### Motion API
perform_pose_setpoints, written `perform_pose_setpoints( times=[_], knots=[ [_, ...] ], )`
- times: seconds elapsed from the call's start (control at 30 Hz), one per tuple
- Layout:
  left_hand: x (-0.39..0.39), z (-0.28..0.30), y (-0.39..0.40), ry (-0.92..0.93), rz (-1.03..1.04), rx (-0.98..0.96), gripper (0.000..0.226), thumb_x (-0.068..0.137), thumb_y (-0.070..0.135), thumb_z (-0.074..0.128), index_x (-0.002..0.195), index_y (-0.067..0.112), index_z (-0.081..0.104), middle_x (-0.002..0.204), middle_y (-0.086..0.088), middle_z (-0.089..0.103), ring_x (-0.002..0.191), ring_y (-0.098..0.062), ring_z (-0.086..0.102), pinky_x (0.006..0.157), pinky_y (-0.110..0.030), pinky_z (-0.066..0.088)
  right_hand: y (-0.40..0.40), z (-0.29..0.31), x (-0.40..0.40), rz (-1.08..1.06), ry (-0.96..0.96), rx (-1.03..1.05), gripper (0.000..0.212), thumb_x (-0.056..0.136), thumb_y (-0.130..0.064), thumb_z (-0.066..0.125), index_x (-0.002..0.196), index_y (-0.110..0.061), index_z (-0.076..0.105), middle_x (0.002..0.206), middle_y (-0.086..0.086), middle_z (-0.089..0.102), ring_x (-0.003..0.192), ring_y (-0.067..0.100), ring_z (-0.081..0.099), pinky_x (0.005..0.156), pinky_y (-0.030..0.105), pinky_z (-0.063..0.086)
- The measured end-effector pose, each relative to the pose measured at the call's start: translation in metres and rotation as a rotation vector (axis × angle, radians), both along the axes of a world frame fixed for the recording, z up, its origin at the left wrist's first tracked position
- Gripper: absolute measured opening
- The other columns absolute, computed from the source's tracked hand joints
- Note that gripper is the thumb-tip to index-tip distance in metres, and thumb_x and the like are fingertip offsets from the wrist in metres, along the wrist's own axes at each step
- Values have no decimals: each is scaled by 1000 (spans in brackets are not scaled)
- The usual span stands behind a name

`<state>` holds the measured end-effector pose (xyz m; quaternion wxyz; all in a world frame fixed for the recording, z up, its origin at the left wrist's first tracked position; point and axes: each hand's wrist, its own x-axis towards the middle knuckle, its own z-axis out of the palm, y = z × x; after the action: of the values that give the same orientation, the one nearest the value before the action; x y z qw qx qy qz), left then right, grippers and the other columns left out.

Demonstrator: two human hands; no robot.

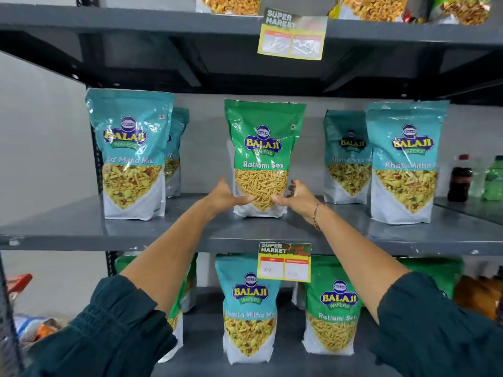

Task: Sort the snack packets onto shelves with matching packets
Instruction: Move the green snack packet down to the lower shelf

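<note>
A green Ratlami Sev packet (262, 148) stands upright in the middle of the middle shelf (81, 227). My left hand (227, 195) grips its lower left side and my right hand (295, 195) grips its lower right side. Teal Khatta Mitha Mix packets stand on the same shelf, one at the left (132, 153) with another behind it, and two at the right (405, 161). On the shelf below stand a teal Khatta Mitha Mix packet (249, 308) and a green Ratlami Sev packet (333, 314); more green packets are partly hidden behind my arms.
The top shelf (136, 20) holds several snack packets, mostly cut off. Price tags hang from the top shelf edge (292, 34) and the middle shelf edge (284, 261). Drink bottles (460, 178) stand at the far right. A red cart part (17, 281) shows at the lower left.
</note>
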<state>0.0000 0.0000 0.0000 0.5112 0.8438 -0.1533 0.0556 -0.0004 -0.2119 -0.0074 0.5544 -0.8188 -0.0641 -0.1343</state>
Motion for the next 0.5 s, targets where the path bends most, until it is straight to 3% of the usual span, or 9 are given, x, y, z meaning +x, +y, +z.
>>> perform_pose_setpoints(
  times=[0.07,0.13,0.17,0.33,0.5],
  knots=[
    [5,2,-3,2,-16,22,104,65,42,80,144,4,22,151,-12,36,134,-26,39,108,-34,33,0,1,7,46,-27,13,88,61,-27,83,132,-8,35,133,12,53,120,23,52,107,46,40],
    [13,-2,-4,-8,-20,14,63,76,24,75,129,5,47,137,-12,53,119,-21,52,96,-29,39,-1,0,14,40,-34,1,78,62,-25,83,126,-8,42,127,10,57,116,22,54,104,46,43],
    [13,-3,-6,-40,11,5,54,76,22,75,123,5,53,130,-12,60,114,-21,56,94,-30,43,-1,0,16,28,-49,12,74,64,-22,82,125,-7,43,127,10,57,116,22,54,104,45,43],
    [15,-2,-2,-116,167,5,55,66,24,83,112,4,62,115,-14,69,104,-27,65,96,-43,51,0,3,0,-14,-122,86,66,63,-10,81,119,-2,48,128,14,57,112,21,54,95,29,43],
    [-12,3,13,-113,92,-62,55,64,19,83,112,4,61,112,-13,70,101,-25,67,95,-44,53,7,10,-36,31,-138,153,67,60,-9,83,118,-1,50,124,14,60,105,20,57,92,30,47]
  ],
)
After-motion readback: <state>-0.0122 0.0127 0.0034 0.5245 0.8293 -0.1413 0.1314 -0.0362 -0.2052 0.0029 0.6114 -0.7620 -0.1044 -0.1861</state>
